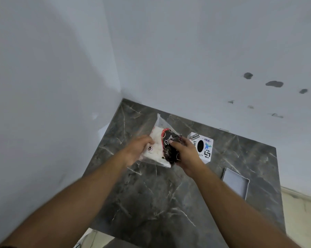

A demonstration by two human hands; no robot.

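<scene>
A clear plastic bag (pixel 160 122) is held above the dark marble counter (pixel 151 194). Inside it sit a white cloth-like item (pixel 155 140) and a dark wrapper with white script and red trim (pixel 169 142). My left hand (pixel 136 149) grips the bag's left side, fingers curled round the white part. My right hand (pixel 187 154) holds the dark wrapper from the right, thumb on top of it. The bag's upper end stands open and points toward the wall.
A white printed box (pixel 205 149) with a black oval stands just right of my right hand. A flat grey lid or tray (pixel 236 183) lies near the counter's right edge. White walls close the corner at left and behind.
</scene>
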